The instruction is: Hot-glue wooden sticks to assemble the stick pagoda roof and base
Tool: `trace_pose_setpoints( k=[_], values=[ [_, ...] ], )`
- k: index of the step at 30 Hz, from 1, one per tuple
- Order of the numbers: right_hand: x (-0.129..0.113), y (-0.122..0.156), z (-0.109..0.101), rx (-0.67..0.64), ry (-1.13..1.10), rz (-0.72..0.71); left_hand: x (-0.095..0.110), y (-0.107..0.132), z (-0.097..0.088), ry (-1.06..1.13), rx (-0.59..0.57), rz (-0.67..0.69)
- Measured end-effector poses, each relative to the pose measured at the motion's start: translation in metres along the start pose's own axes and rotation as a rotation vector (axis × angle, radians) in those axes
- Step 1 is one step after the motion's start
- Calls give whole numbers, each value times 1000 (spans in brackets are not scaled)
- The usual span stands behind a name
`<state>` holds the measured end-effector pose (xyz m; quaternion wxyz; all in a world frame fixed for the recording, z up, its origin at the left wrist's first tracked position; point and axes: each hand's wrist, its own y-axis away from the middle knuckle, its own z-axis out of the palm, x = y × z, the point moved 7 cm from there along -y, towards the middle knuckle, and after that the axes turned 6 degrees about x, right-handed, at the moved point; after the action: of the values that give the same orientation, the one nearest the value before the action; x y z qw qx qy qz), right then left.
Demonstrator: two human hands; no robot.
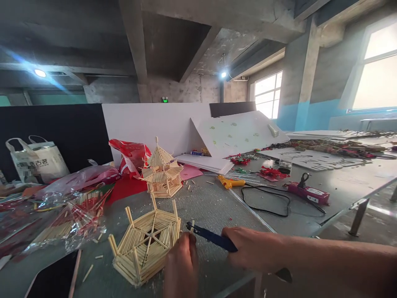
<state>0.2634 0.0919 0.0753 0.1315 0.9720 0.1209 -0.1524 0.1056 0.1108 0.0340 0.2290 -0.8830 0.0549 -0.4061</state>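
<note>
My left hand (182, 260) pinches a short thin wooden stick (193, 226) upright between thumb and fingers. Around that stick's upper part sit the jaws of dark blue pliers (214, 238), gripped by my right hand (248, 244); another dark tip of the tool shows below the wrist. Just left of my left hand lies a hexagonal stick base (145, 244) with short posts standing at its corners and spokes meeting in the middle. Behind it stands a tiered pagoda model (164, 174) made of similar sticks.
A yellow glue gun (231, 182) with a black cord lies beyond my hands, near a dark red power strip (307, 193). At left are plastic bags of sticks (77, 215) and a phone (54, 275). Stick offcuts (88, 273) litter the table. White boards (235, 132) lean behind.
</note>
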Motion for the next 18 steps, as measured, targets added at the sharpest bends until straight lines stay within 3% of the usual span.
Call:
trace_pose_setpoints(
  k=[4, 9, 18],
  values=[
    [-7, 0, -2, -71, -90, 31, 2, -3, -1, 105, -156, -43],
    [-8, 2, 1, -210, -191, 57, 3, -6, -8, 183, -157, -125],
    [-9, -2, -1, -215, -223, 74, -1, -7, -6, 189, -162, -184]
  ],
)
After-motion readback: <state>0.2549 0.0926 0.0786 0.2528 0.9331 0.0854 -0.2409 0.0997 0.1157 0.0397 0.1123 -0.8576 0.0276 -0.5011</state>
